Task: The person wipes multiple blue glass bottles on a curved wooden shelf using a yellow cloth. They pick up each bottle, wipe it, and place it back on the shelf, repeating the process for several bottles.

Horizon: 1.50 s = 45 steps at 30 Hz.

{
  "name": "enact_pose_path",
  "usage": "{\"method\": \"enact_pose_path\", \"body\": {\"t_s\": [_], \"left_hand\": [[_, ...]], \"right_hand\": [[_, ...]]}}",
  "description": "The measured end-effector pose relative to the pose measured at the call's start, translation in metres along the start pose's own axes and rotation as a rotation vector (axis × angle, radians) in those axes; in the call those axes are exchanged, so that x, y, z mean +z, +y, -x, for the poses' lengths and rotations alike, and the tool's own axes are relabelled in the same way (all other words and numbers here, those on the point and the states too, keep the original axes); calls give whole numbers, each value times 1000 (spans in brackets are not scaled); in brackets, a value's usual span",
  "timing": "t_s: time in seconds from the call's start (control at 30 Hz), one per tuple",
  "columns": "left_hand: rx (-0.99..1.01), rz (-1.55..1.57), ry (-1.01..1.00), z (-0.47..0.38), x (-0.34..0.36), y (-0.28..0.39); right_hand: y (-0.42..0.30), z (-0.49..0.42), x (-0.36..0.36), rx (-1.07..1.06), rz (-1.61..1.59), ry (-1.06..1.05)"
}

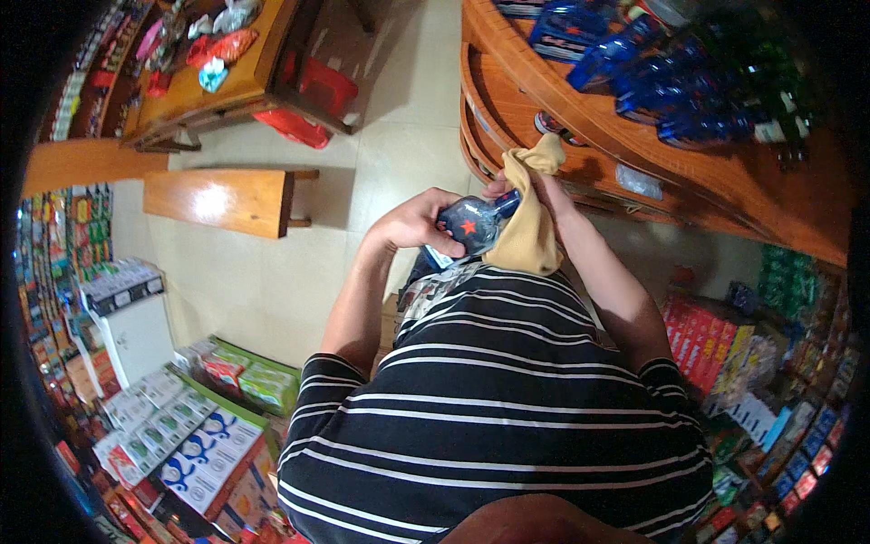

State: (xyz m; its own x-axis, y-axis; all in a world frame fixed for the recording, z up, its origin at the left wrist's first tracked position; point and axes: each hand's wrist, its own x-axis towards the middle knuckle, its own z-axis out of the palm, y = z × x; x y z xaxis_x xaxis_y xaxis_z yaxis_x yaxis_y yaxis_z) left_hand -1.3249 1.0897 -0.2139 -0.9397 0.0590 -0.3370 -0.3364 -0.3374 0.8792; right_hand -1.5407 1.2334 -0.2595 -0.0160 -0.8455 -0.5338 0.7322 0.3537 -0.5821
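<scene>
A flat, rounded glass bottle [469,226] with a red star on its side lies tilted in front of my body. My left hand [423,221] grips its wide base end, with the thumb across the glass. At the bottle's neck end, my right hand [552,194] holds a tan cloth [527,231], which wraps beside the neck and hangs down toward my shirt. Some right fingertips show by the neck; the rest are hidden behind the cloth.
Curved wooden shelves [557,81] at the upper right bear several blue bottles [632,61] and green ones. A wooden bench [217,200] and table [251,61] stand on the left. Cartons [211,455] are stacked lower left; red boxes [700,343] sit at the right.
</scene>
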Motion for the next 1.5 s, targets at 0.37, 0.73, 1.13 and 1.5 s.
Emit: {"method": "enact_pose_path", "body": {"t_s": [0.37,0.73,1.13,1.5], "left_hand": [[-56,224,329,64,-35,-99],[-163,498,542,96,-66,-161],[166,629,684,28,-68,-150],[479,-46,894,-104,-160,-70]], "right_hand": [[-73,-195,-7,-342,1307,905],[-58,-311,-91,-534,1433,513],[-58,-279,-63,-403,1453,532],[-13,-192,-96,-321,1624,443]]}}
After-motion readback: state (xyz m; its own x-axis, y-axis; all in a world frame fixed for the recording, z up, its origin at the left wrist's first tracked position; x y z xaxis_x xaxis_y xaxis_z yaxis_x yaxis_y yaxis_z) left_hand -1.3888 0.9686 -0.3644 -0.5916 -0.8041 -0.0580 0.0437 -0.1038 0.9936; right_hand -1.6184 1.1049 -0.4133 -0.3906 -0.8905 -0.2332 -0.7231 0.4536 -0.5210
